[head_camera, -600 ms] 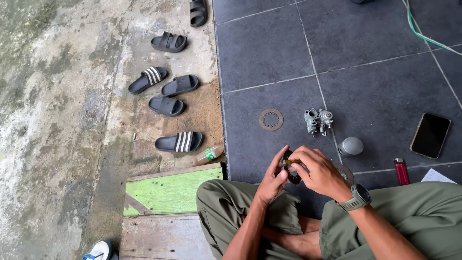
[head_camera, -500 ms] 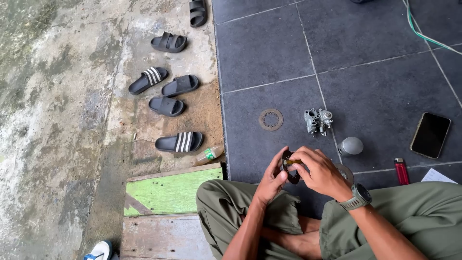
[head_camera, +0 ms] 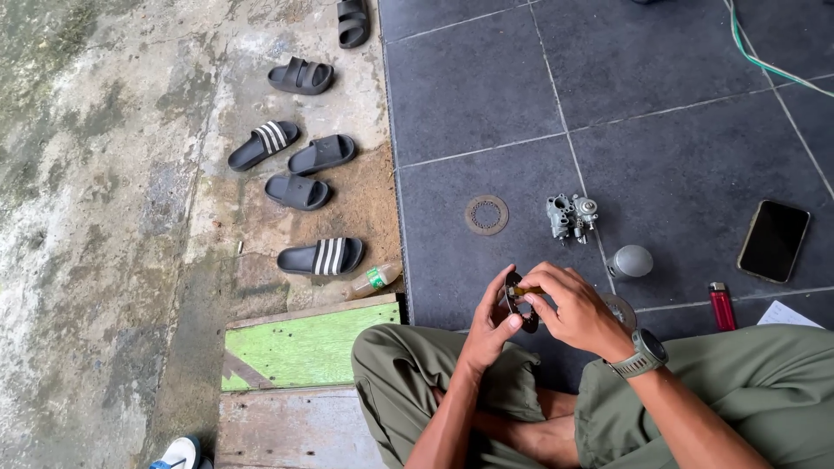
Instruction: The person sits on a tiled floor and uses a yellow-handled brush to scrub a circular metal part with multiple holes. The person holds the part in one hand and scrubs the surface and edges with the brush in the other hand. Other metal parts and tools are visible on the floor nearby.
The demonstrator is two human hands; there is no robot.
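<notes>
1. Left hand and right hand both grip a small dark metal part above the lap.
2. On the tiled floor nearby: carburetor, grey cap, red lighter, phone.

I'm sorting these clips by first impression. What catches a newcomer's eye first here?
Both hands, left hand and right hand, hold a small dark ring-shaped part over the lap. Beyond them on the dark tiles sits a grey metal carburettor; black slippers lie scattered on the left.

Soft even daylight, sharp throughout
</notes>
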